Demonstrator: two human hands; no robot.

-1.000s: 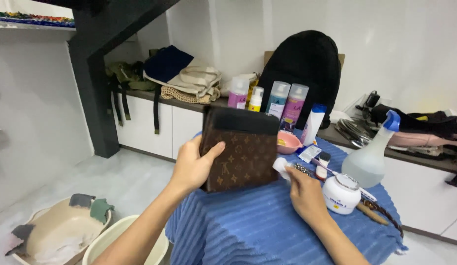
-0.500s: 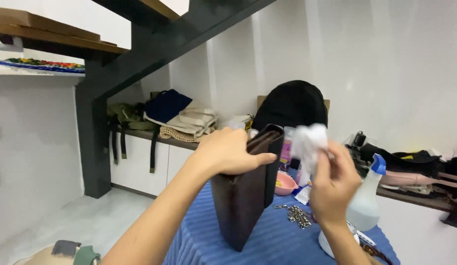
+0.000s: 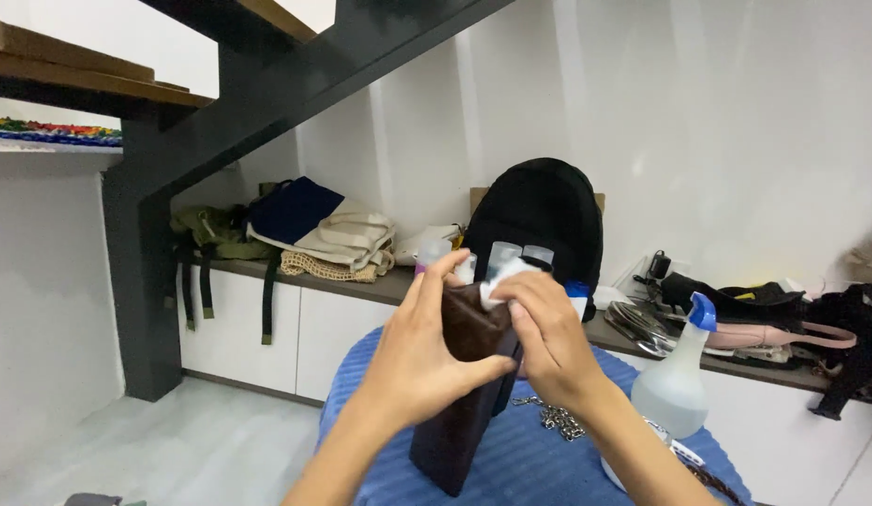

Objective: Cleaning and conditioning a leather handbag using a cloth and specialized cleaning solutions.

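Left hand [image 3: 419,361] is gripping a dark brown bag [image 3: 462,394] held upright; its fingers [image 3: 434,281] are curling over the bag's top edge while the thumb is pressing across the near face, so the hand is closed firmly on the bag. Right hand [image 3: 548,342] is pinching a small white wipe [image 3: 499,278], fingers bunched tight around it and pressing it against the bag's upper edge just beside the left fingertips. The bag is standing with its lower end resting on or just above a blue ribbed cloth [image 3: 539,464] that is covering the tabletop; contact there is hard to tell. A metal chain [image 3: 558,420] is lying on the cloth just right of the bag, partly behind the right wrist. A clear spray bottle [image 3: 675,389] with a blue trigger head is standing on the cloth further right, well apart from the hands. Behind the hands, tops of several bottles [image 3: 520,253] are showing, mostly hidden. A black backpack [image 3: 539,211] is leaning against the white wall on a low counter [image 3: 361,286]. Folded cloth bags [image 3: 314,230] are piling up at the counter's left end, and dark and pink bags [image 3: 783,314] are lying at its right end. A dark staircase beam [image 3: 267,103] is crossing the upper left
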